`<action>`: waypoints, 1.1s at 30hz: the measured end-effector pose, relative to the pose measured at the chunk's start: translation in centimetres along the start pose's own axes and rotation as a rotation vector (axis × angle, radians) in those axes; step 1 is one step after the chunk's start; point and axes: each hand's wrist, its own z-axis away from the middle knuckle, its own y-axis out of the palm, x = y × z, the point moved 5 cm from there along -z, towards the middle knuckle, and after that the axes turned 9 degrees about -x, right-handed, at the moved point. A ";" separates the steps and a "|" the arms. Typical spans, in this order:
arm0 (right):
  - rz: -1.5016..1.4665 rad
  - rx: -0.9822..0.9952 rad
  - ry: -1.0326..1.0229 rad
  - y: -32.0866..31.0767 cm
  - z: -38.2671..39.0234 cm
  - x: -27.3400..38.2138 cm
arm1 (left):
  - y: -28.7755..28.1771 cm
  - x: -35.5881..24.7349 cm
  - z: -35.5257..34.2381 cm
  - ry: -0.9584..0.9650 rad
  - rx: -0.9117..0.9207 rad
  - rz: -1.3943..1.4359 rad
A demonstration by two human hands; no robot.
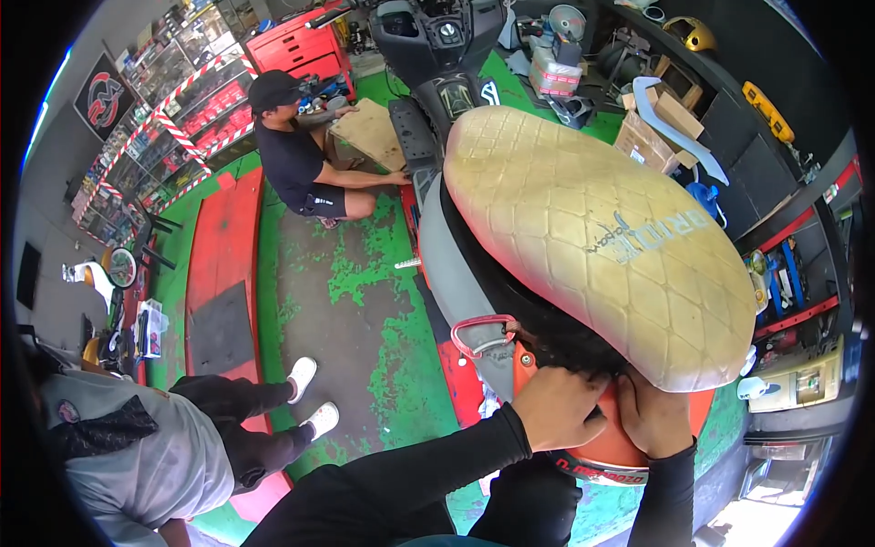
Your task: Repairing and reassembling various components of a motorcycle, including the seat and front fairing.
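A scooter with a yellow quilted seat (592, 228) stands right in front of me, its grey and orange tail toward my body. Black material (570, 346) shows in the dark gap below the seat's edge. My left hand (561, 407) is at that gap over the orange tail panel (620, 447), its fingers curled in; what they hold is hidden. Close beside it, my right hand (658, 417) reaches up beneath the rear of the seat, which hides its fingertips. A red looped handle (480, 335) sits on the tail, left of my left hand.
A person in black (296, 150) crouches by the scooter's left side, holding a flat board (369, 135). Another person in grey (146, 447) is at the lower left near a red ramp (223, 264). Shelves with tools (788, 283) line the right side. Cardboard boxes (652, 137) stand beyond the seat.
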 end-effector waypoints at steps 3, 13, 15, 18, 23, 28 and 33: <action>0.004 0.047 0.017 0.4 0.0 -0.3 | 0.0 0.1 -0.5 0.020 -0.056 -0.018; -0.001 0.040 -0.066 -0.2 1.2 0.7 | -0.7 -0.9 0.0 -0.040 0.011 0.062; -0.011 0.048 -0.064 0.2 2.2 0.5 | -0.2 -0.9 0.4 -0.065 0.059 0.062; -0.010 0.045 -0.071 0.5 3.9 0.3 | 1.1 -1.2 1.6 -0.034 0.019 0.100; 0.002 0.126 0.029 1.3 7.5 -0.9 | 3.8 -2.3 3.0 -0.037 0.044 0.155; 0.008 0.065 0.098 1.1 10.6 -1.7 | 5.6 -3.5 4.9 0.008 0.039 0.113; -0.018 0.026 0.026 1.5 10.2 -1.4 | 4.3 -3.6 4.9 0.057 -0.159 0.097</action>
